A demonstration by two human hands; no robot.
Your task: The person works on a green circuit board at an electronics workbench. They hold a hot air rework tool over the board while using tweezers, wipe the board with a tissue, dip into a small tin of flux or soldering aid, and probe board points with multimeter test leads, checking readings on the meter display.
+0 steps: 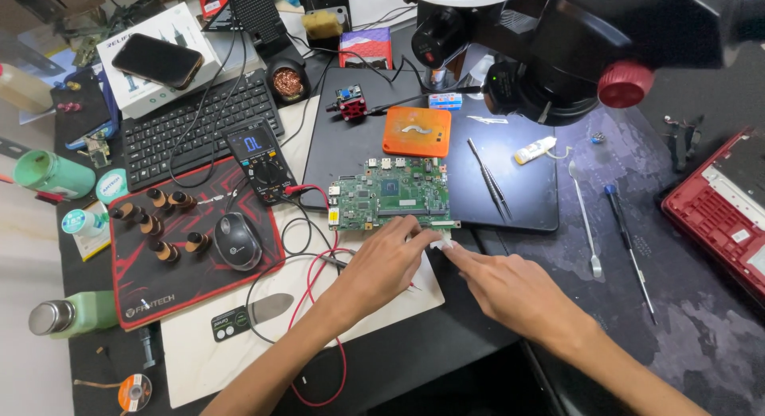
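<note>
A green circuit board (390,193) lies on a black mat (518,185) in the middle of the desk. My left hand (382,264) reaches to the board's near edge, its fingertips touching a small pale piece (441,244) at the board's lower right corner. From the right, my right hand (502,288) comes in with its index finger pressing on the same pale piece. Whether either hand grips it I cannot tell. Black tweezers (488,179) lie on the mat right of the board.
A multimeter (259,157) with red leads (315,257), a mouse (237,241), a keyboard (191,125) and an orange pad (417,131) sit left and behind. A microscope (550,57) hangs overhead. Screwdriver (629,249), spudger (586,225) and red laptop shell (721,213) lie right.
</note>
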